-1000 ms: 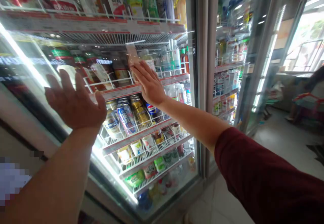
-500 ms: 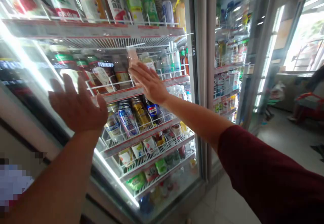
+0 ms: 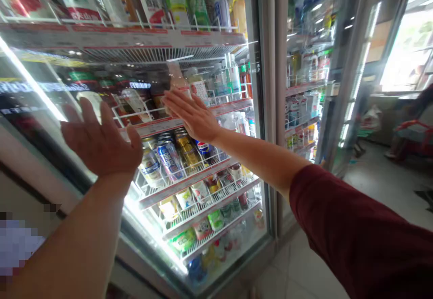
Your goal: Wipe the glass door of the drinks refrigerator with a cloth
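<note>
Both arms reach out before a lit drinks fridge with a glass door [image 3: 233,249]. My left hand [image 3: 104,141] is raised with fingers spread and holds nothing. Its fingers overlap the door's left side, where a bright light strip shows. My right hand [image 3: 194,116] is stretched flat in front of the middle shelf, fingers long and nothing in them. Whether either palm touches the glass I cannot tell. Behind my hands stand bottles, among them a white-labelled bottle [image 3: 199,87]. Lower down are a blue and silver can [image 3: 170,160] and a gold can [image 3: 187,150].
Larger bottles fill the upper shelf, one with a red and white label [image 3: 150,1]. Cups and green packs [image 3: 184,239] sit on the low shelves. A second glass-fronted fridge [image 3: 302,87] stands to the right. Beyond it are tiled floor [image 3: 368,186] and a bright window [image 3: 411,51].
My right hand has shifted slightly left and down across the fridge front. My left hand has moved a little left. Both stay open, and the shelves look the same.
</note>
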